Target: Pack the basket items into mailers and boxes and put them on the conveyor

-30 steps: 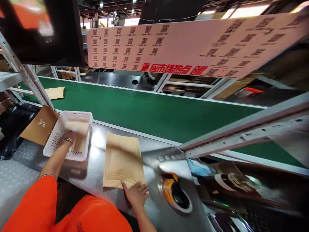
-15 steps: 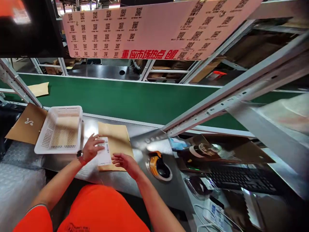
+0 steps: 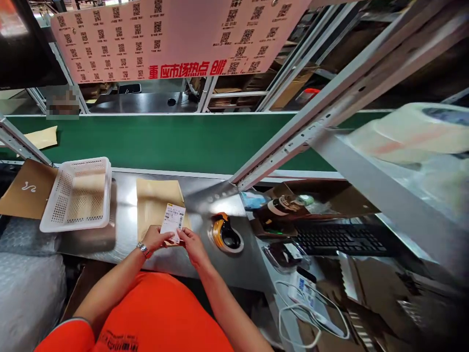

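A white printed shipping label (image 3: pixel 173 220) is held by its lower edge between my two hands, its text and barcode facing up toward me. My left hand (image 3: pixel 157 238), with a watch at the wrist, pinches the lower left corner. The lower right side is pinched by my right hand (image 3: pixel 191 246). Under the label, a flat tan padded envelope (image 3: pixel 154 198) lies on the metal table, partly covered by the label and my fingers. An orange and black tape dispenser (image 3: pixel 226 234) stands to the right of my right hand.
On the left are a white perforated basket (image 3: pixel 106 195), a cardboard piece (image 3: pixel 29 190) and bubble wrap (image 3: pixel 31 288). A green conveyor belt (image 3: pixel 164 142) runs behind the table. A slanted metal post (image 3: pixel 278 146), a keyboard (image 3: pixel 337 239) and white cables (image 3: pixel 296 313) are at right.
Both hands have come together on the label, which has turned and now shows its printed face clearly. The view has shifted right, and a blurred patch appears beyond the belt.
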`<state>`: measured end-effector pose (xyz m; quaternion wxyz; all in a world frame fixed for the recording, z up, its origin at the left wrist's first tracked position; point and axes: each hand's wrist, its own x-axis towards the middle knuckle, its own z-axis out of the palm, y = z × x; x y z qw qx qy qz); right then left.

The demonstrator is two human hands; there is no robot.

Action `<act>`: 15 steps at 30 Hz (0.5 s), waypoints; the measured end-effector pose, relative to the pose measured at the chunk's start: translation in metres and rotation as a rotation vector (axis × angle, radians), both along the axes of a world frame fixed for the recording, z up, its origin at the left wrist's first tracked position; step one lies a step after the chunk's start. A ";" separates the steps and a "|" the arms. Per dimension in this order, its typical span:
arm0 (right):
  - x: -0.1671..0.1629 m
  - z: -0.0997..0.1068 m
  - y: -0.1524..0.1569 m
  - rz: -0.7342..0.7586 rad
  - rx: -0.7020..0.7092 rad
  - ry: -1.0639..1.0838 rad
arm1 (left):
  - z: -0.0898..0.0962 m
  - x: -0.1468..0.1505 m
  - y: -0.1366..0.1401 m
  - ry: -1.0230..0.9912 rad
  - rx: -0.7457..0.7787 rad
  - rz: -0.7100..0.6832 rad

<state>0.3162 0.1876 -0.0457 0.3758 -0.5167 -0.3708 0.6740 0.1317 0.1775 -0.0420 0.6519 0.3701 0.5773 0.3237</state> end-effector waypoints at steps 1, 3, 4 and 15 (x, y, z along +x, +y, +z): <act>0.002 -0.001 -0.003 -0.005 -0.033 0.024 | -0.001 0.007 0.000 0.017 -0.006 0.047; 0.007 -0.003 -0.010 -0.032 -0.094 0.076 | -0.001 0.018 0.002 0.038 0.000 0.152; 0.009 -0.004 -0.014 -0.044 -0.108 0.099 | -0.001 0.021 0.003 0.034 0.002 0.186; 0.016 -0.006 -0.025 -0.096 -0.128 0.243 | 0.007 0.036 -0.002 -0.040 -0.024 0.374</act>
